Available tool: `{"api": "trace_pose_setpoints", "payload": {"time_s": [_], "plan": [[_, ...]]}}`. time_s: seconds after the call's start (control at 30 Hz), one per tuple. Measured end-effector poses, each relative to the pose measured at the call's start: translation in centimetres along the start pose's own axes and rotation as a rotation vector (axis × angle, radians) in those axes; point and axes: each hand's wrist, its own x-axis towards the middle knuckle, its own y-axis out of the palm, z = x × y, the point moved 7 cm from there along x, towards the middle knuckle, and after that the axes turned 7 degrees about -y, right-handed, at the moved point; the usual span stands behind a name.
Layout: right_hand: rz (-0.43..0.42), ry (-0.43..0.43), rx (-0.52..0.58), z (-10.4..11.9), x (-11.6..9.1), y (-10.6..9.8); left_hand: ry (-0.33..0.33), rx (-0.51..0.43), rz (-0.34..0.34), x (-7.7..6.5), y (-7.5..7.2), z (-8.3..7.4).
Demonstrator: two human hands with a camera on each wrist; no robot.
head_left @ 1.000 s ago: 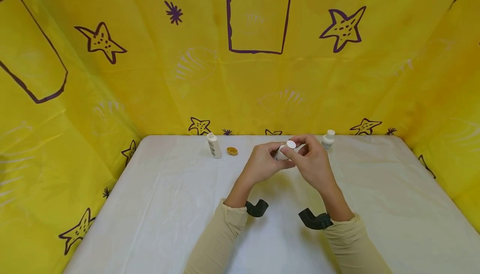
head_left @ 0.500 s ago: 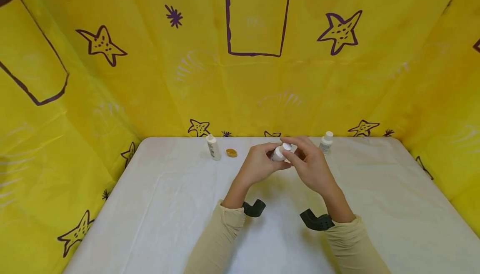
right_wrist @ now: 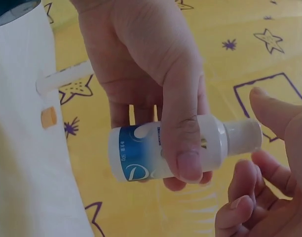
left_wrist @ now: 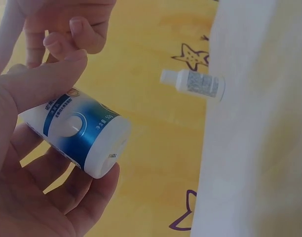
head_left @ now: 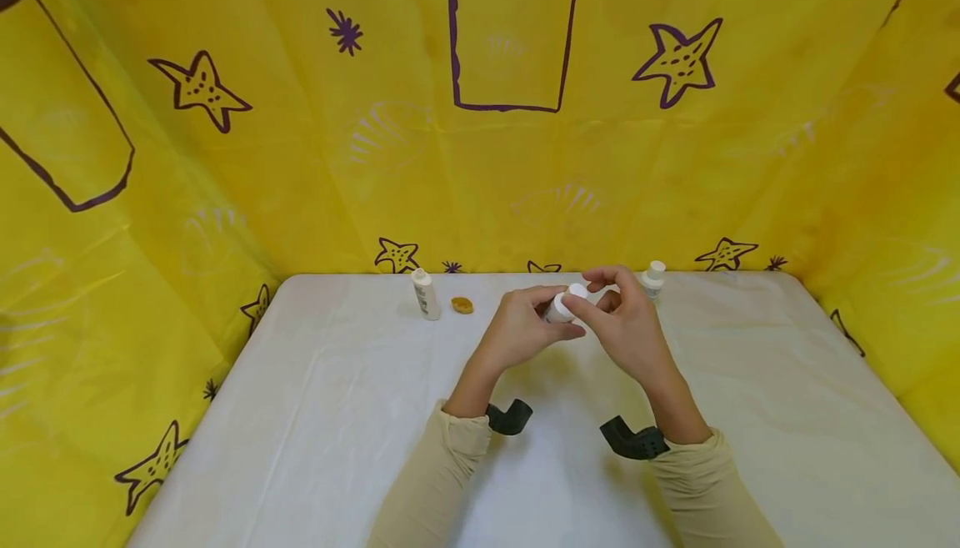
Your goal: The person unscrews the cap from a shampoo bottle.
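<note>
My left hand [head_left: 528, 323] holds a small white-and-blue plastic bottle [right_wrist: 133, 153] above the table, tilted with its white cap [right_wrist: 244, 137] toward my right hand. In the right wrist view the left thumb lies across the bottle, with the fingers behind it. My right hand [head_left: 626, 323] is around the cap end, its fingers loosely bent. The right thumb [right_wrist: 262, 96] stands apart from the cap in that view, while one fingertip is right at the cap's end. In the left wrist view the bottle's base faces the camera and the cap is hidden behind the left thumb.
On the white-covered table [head_left: 337, 406] a slim cream bottle [head_left: 427, 296] stands back left, beside a small orange-yellow object [head_left: 462, 305]. Another small white bottle [head_left: 654, 281] stands behind the right hand. A yellow patterned curtain [head_left: 412, 189] surrounds the table's back and sides.
The right thumb and fingers close on the cap half a second ago, then spread away from it again. The left hand keeps its hold on the bottle, nearly in place.
</note>
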Motion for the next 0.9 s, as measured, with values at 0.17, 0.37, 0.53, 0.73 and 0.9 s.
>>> {"api": "trace_pose_setpoints", "payload": {"time_s": [0.17,0.37,0.53,0.73,0.9], "plan": [[-0.022,0.026,-0.039,-0.1,0.0,0.0,0.021,0.036,0.005,-0.1,0.2,-0.2],[-0.029,-0.053,-0.032,0.4,-0.1,0.3,-0.004,0.041,0.016,-0.3,0.2,-0.1],[-0.019,-0.141,-0.005,1.0,-0.2,0.3,-0.011,0.05,0.007,-0.2,0.1,0.2],[0.015,-0.174,0.04,1.3,-0.4,0.4,-0.017,0.0,0.004,-0.2,0.0,0.3],[-0.006,-0.108,0.05,0.9,-0.3,0.2,-0.003,-0.017,-0.008,-0.1,0.0,0.1]]}}
